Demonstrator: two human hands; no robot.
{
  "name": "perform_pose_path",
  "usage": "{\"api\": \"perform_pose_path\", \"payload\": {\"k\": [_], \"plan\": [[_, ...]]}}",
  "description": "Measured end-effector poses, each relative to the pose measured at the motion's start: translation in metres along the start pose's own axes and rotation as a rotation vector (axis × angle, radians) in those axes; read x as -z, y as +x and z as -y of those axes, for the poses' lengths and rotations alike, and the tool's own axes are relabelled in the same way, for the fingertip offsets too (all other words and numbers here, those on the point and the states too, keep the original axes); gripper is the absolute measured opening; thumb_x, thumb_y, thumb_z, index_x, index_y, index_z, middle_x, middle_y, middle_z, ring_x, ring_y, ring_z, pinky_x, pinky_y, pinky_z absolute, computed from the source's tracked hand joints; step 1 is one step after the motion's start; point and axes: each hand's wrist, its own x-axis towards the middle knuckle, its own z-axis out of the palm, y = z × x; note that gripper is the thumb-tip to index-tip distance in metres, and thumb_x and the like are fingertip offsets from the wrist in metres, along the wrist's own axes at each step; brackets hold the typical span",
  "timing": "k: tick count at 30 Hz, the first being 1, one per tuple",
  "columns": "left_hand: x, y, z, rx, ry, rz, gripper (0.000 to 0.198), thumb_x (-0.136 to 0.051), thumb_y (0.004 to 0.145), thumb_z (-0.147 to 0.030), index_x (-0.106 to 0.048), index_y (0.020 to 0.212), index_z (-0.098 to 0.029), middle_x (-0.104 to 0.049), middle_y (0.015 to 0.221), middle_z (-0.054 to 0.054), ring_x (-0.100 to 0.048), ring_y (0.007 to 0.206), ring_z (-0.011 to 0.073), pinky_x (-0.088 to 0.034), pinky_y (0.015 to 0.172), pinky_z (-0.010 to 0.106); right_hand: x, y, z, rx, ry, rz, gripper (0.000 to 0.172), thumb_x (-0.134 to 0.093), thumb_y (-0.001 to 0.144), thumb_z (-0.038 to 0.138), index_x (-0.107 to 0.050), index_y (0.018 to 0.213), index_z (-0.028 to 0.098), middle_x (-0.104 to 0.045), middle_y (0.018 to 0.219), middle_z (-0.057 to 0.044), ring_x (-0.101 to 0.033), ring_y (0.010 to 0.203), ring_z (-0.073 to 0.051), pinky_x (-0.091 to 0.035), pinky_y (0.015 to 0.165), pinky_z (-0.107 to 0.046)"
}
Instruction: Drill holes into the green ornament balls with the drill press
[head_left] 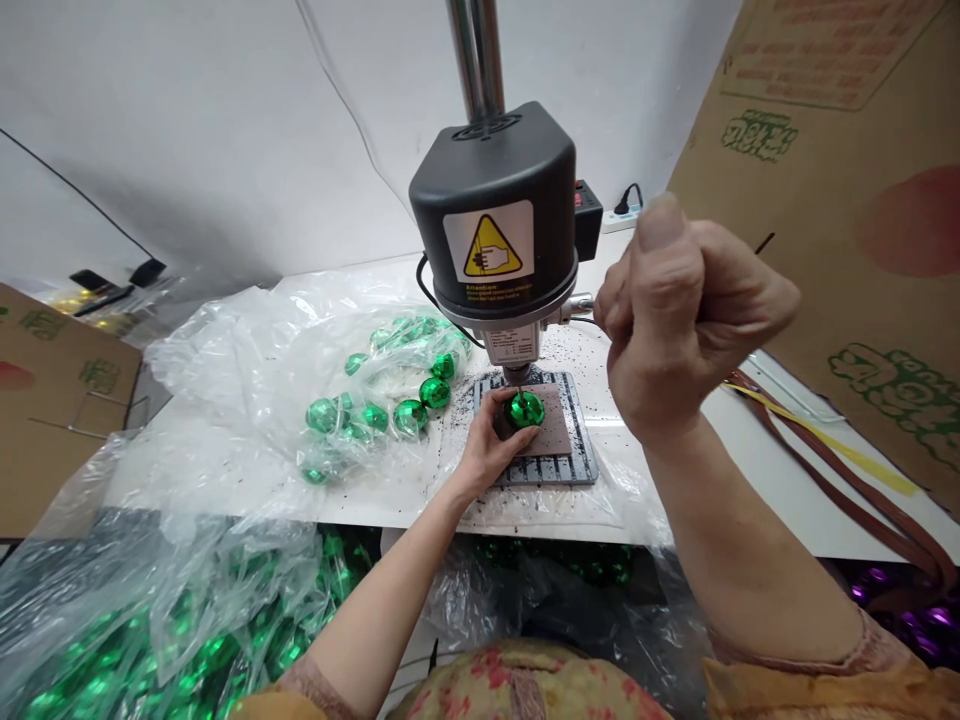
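Observation:
A small black drill press (495, 200) stands on the white table, a yellow hand-warning label on its front. Beneath its bit, a shiny green faceted ball (527, 408) rests over a brown board (553, 425) on the slotted metal base (574, 470). My left hand (495, 440) curls around the ball from the left, thumb in front and fingers behind. The bit reaches the ball's top; how deep it sits I cannot tell. Raised at the press's right side, my right hand (675, 320) is closed in a fist around the feed handle, mostly hidden by the fingers.
More green balls (410, 415) lie left of the press, partly under clear plastic film (225, 350). A plastic bag of green balls (187, 640) sits below the table edge. Cardboard boxes (840, 200) flank both sides. Brown straps (825, 480) lie at right; dark shavings dot the tabletop.

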Motion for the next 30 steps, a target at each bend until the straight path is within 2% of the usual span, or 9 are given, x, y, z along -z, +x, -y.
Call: {"api": "perform_pose_path", "payload": {"k": [4, 9, 14, 21, 27, 30], "plan": [[0.000, 0.000, 0.003, -0.008, -0.013, -0.011, 0.053, -0.081, 0.077, -0.036, -0.054, 0.121, -0.023, -0.061, 0.121, 0.007, -0.059, 0.114, 0.0240, -0.045, 0.102, 0.037, 0.006, -0.011, -0.001, 0.059, 0.047, 0.017, 0.051, -0.055, 0.093, 0.030, -0.030, 0.050, 0.020, -0.029, 0.044, 0.004, -0.031, 0.041, -0.007, -0.022, 0.046, -0.033], [-0.001, 0.000, 0.004, -0.016, -0.032, -0.004, 0.053, -0.081, 0.077, -0.036, -0.054, 0.121, -0.023, -0.060, 0.122, 0.007, -0.058, 0.116, 0.0243, -0.045, 0.103, 0.038, 0.009, -0.017, -0.008, 0.129, 0.018, -0.020, 0.056, -0.055, 0.094, 0.032, -0.026, 0.049, 0.017, -0.023, 0.047, 0.005, -0.028, 0.043, -0.004, -0.028, 0.048, -0.029], [-0.001, 0.000, 0.005, -0.017, -0.064, 0.007, 0.053, -0.082, 0.077, -0.036, -0.054, 0.121, -0.024, -0.060, 0.121, 0.007, -0.057, 0.116, 0.0247, -0.045, 0.104, 0.039, 0.013, -0.020, -0.011, 0.165, 0.036, -0.007, 0.053, -0.058, 0.090, 0.021, -0.023, 0.050, 0.016, -0.024, 0.047, 0.006, -0.027, 0.043, -0.003, -0.018, 0.044, -0.027], [-0.001, -0.001, 0.005, -0.005, -0.084, 0.006, 0.054, -0.082, 0.078, -0.036, -0.054, 0.122, -0.023, -0.059, 0.123, 0.008, -0.056, 0.119, 0.0255, -0.044, 0.106, 0.040, 0.021, -0.022, -0.008, 0.132, -0.013, 0.058, 0.051, -0.056, 0.089, 0.019, -0.027, 0.048, 0.017, -0.030, 0.046, 0.005, -0.032, 0.041, -0.004, -0.023, 0.042, -0.027], [-0.003, -0.002, 0.002, 0.009, -0.112, -0.004, 0.055, -0.082, 0.077, -0.036, -0.052, 0.121, -0.024, -0.059, 0.119, 0.006, -0.058, 0.114, 0.0229, -0.046, 0.102, 0.037, 0.017, -0.025, -0.019, 0.235, 0.052, -0.031, 0.053, -0.058, 0.087, 0.017, -0.021, 0.049, 0.016, -0.027, 0.044, 0.007, -0.028, 0.038, -0.003, -0.020, 0.039, -0.026], [-0.003, -0.002, 0.002, 0.011, -0.107, -0.001, 0.055, -0.082, 0.078, -0.035, -0.052, 0.122, -0.023, -0.059, 0.121, 0.007, -0.057, 0.116, 0.0236, -0.045, 0.103, 0.038, 0.018, -0.027, -0.026, 0.305, 0.090, -0.014, 0.054, -0.059, 0.087, 0.016, -0.016, 0.053, 0.017, -0.022, 0.043, 0.007, -0.027, 0.036, -0.002, -0.018, 0.038, -0.024]]}}
